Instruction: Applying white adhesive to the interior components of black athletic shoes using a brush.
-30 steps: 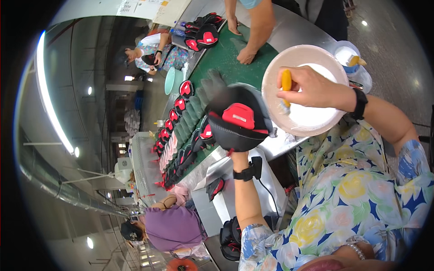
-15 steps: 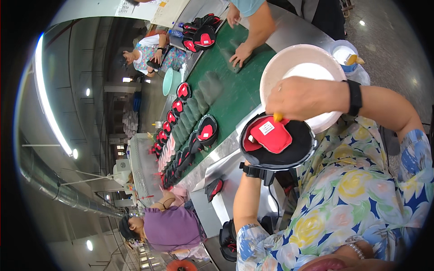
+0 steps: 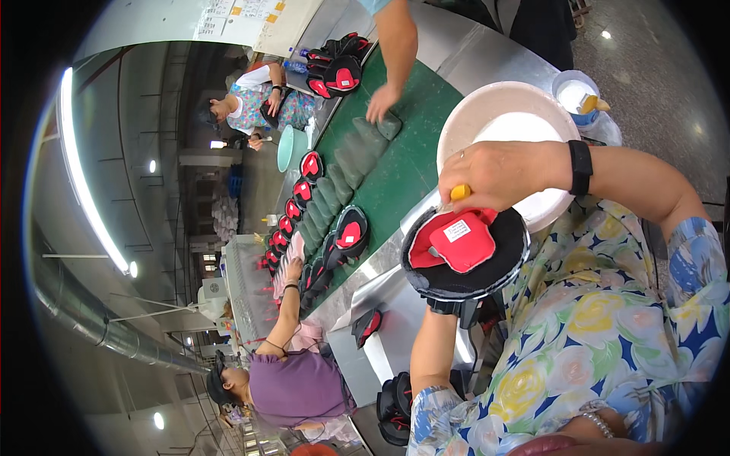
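A black shoe upper (image 3: 508, 247) with a red lining and a white label is held up in front of me. My left forearm (image 3: 435, 346) reaches up beneath it; my left hand supports it from below, its fingers hidden behind the upper. Over the upper's far edge, my right hand (image 3: 498, 173) is closed around a brush (image 3: 460, 192), whose yellow handle end sticks out between the fingers. The brush's bristles are hidden. Just beyond my right hand stands a pale pink basin (image 3: 454, 125) containing white liquid, partly covered by my hand and wrist.
A green belt (image 3: 426, 87) carries rows of red-lined uppers and grey shoe-shaped pieces (image 3: 325, 199). A co-worker's hand (image 3: 386, 102) touches one such piece. Another person in purple (image 3: 300, 387) reaches over the rows. A blue-white tub (image 3: 566, 80) with a yellow-handled brush stands beyond the basin.
The upper has turned and tipped, so its lining faces me more. My right hand has shifted slightly left. A co-worker's hand has moved along the belt; the person in purple has stretched an arm out.
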### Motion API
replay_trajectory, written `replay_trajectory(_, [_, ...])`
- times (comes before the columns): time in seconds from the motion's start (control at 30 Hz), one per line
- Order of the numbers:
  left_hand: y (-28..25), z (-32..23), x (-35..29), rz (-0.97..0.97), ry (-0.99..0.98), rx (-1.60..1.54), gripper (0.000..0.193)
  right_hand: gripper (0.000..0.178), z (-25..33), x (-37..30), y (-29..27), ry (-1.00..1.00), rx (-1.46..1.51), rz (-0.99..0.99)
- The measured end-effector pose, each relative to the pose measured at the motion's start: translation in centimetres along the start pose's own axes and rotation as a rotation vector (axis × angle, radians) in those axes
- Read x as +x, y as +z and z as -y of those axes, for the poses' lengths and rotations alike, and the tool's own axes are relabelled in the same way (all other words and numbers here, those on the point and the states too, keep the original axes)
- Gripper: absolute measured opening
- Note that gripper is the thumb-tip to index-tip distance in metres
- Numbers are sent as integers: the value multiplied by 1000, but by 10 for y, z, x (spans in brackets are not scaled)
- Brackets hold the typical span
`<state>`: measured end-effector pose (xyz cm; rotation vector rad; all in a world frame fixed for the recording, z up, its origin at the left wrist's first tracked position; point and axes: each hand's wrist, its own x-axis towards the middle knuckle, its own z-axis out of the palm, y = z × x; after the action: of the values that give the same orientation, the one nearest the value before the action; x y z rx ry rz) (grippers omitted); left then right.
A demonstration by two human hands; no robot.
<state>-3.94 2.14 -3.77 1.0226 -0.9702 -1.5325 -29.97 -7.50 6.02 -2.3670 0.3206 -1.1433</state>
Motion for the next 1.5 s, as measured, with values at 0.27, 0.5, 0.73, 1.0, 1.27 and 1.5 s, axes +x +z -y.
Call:
replay_trajectory(0.27, [-4,-11,2,-69,83,16,44,19,-7,1,-11,288,57,95])
replay_trajectory(0.5, [-13,-23,10,-95,96,18,42,15,5,-8,-32,409,52,242])
replay_trajectory(0.73, [-10,-28,9,-105,143,40,41,12,3,2,-13,-30,28,-65])
replay_trajectory(1.0, [-8,-25,10,-183,261,62,40,13,14,-19,-33,229,-21,-57])
replay_trajectory(1.27, [-5,-31,14,-262,358,70,39,20,1,-22,-18,176,-58,-206])
replay_trajectory(1.5, [-14,-34,23,-360,433,74,37,19,15,-41,-15,439,92,-127])
